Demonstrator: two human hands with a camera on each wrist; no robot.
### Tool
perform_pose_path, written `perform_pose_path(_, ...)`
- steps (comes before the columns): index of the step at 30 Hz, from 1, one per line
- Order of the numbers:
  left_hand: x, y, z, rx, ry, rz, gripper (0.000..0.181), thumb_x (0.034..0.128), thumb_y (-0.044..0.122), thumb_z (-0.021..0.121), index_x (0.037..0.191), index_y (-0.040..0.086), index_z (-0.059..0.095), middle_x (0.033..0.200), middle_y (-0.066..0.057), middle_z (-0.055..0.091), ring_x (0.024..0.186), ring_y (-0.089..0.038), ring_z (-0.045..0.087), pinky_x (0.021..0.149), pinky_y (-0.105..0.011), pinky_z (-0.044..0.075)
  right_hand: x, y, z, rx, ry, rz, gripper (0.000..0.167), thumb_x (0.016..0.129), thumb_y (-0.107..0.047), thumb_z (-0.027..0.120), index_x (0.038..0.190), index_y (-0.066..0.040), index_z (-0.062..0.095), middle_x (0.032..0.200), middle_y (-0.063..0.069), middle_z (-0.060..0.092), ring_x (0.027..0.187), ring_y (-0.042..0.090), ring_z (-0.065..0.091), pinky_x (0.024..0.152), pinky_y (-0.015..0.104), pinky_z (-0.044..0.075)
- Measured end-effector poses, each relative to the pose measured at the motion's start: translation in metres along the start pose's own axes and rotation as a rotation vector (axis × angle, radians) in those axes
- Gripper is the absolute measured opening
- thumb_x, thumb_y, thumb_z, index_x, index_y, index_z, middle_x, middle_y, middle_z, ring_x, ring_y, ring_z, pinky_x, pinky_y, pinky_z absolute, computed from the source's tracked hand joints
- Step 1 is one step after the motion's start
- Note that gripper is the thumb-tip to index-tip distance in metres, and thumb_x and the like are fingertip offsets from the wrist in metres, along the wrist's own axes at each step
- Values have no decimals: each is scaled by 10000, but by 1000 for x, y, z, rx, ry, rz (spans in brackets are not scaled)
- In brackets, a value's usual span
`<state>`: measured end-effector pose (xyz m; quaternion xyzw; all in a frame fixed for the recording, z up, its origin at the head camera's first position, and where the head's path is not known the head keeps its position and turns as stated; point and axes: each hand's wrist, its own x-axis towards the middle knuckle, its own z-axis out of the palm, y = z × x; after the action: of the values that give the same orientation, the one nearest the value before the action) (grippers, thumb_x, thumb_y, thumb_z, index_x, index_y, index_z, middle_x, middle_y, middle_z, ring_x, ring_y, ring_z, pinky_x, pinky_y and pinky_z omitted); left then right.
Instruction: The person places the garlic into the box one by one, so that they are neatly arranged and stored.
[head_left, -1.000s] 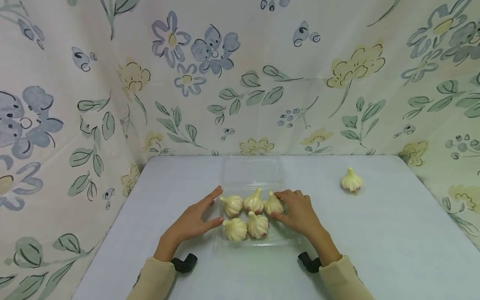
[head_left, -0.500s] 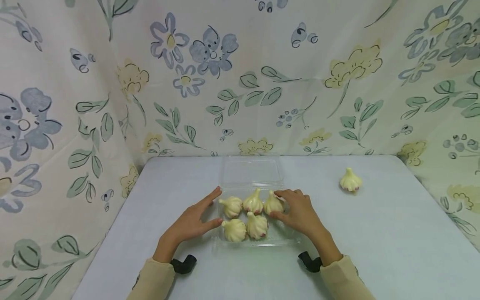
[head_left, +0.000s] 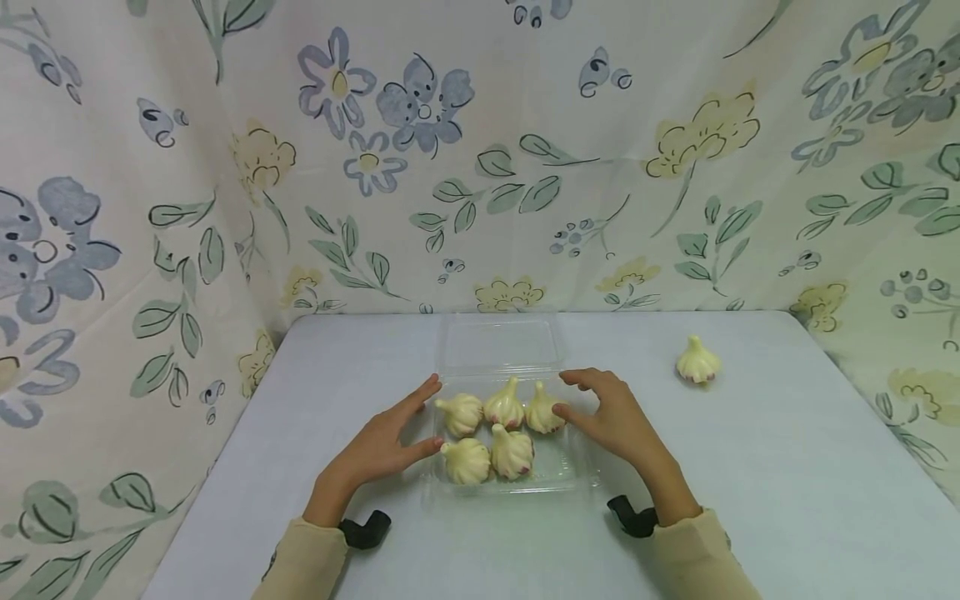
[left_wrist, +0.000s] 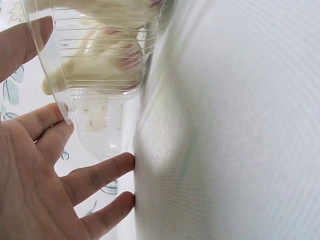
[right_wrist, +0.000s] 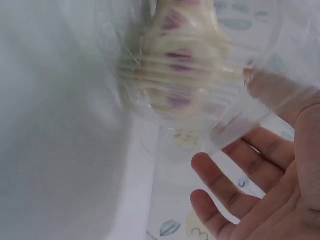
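While the left hand [head_left: 381,443] stays spread, the right hand [head_left: 618,422] has backed off the boxed garlic [head_left: 541,412], fingers apart.

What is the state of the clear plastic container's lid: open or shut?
Open: the lid lies back on the container's far side, leaving the garlic bulbs inside uncovered.

The sleeves [head_left: 306,557] are beige, the wrist-worn pieces [head_left: 366,530] black and bent.
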<state>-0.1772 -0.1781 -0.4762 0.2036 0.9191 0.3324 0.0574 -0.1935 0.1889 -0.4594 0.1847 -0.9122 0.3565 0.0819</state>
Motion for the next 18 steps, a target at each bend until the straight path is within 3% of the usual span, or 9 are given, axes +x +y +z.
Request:
perform_pose_path(6, 1, -1, 0, -6, 0, 7, 853, 923, 579, 669, 1616, 428, 195, 1699, 153, 188, 1429, -291, 506, 1146, -665, 356, 1, 6, -10, 14, 45, 1, 492, 886, -244, 810, 1311, -46, 659, 1283, 144, 695, 1105, 347, 671, 936, 582, 528)
perform_pose_path(18, 0, -1, 0, 7, 9, 22, 848, 927, 569, 670, 1624, 379, 226, 1701, 139, 190, 1431, -303, 501, 1147, -653, 364, -1, 26, -31, -18, 117, 80, 481, 903, -223, 788, 1317, -24, 644, 1280, 186, 685, 1109, 354, 652, 952, 552, 508)
